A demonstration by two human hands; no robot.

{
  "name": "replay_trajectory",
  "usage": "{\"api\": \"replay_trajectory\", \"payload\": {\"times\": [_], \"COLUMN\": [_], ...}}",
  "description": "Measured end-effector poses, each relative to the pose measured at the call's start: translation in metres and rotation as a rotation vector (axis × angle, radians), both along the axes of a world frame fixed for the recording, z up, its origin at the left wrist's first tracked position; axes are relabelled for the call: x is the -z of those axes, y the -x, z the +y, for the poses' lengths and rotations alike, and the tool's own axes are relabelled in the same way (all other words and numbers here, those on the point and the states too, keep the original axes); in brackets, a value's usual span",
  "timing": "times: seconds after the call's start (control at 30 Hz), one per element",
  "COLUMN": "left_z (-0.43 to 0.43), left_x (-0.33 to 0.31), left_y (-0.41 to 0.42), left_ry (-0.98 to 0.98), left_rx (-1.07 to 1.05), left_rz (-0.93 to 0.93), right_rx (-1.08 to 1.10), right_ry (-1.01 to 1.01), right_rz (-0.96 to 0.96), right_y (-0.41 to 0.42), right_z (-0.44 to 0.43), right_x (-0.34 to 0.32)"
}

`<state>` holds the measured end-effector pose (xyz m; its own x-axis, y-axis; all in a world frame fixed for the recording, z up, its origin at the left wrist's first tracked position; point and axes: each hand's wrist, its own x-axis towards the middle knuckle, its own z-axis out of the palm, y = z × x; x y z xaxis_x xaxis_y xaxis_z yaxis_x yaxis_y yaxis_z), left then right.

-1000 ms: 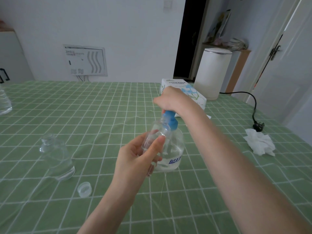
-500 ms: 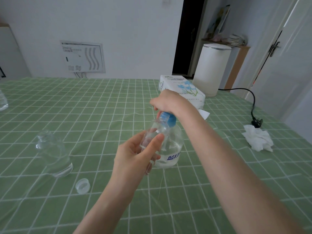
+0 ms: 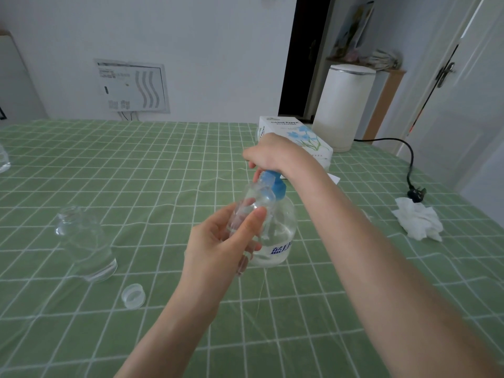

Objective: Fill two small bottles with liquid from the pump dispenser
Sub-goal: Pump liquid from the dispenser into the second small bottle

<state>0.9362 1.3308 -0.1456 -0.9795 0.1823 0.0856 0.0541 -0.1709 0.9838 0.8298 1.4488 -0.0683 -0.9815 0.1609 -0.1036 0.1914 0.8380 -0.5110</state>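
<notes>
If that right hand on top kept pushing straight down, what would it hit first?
The right hand already rests on the blue pump head of the clear plastic dispenser bottle, so it would likely just press that further down.

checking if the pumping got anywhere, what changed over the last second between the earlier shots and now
Little changed. The camera view shifted a bit, so everything sits slightly differently in frame. The right hand stays on the blue pump head of the pump dispenser, and the left hand keeps the small bottle at the spout. Nothing was taken up or let go. The second bottle and loose cap stayed on the table.
</notes>
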Motion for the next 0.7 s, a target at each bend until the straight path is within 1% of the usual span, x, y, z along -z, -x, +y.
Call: {"api": "replay_trajectory", "payload": {"times": [0.13, 0.3, 0.7], "left_z": [0.0, -0.001, 0.0], "left_x": [0.002, 0.001, -0.002], "left_y": [-0.001, -0.001, 0.0], "left_ry": [0.012, -0.006, -0.025], "left_rx": [0.007, 0.012, 0.011], "left_rz": [-0.012, -0.013, -0.005], "right_rx": [-0.008, -0.005, -0.005], "right_ry": [-0.017, -0.003, -0.011], "right_rz": [-0.039, -0.014, -0.025], "right_y": [-0.002, -0.002, -0.001], "right_z": [0.001, 0.002, -0.001], "right_x": [0.006, 0.005, -0.004]}}
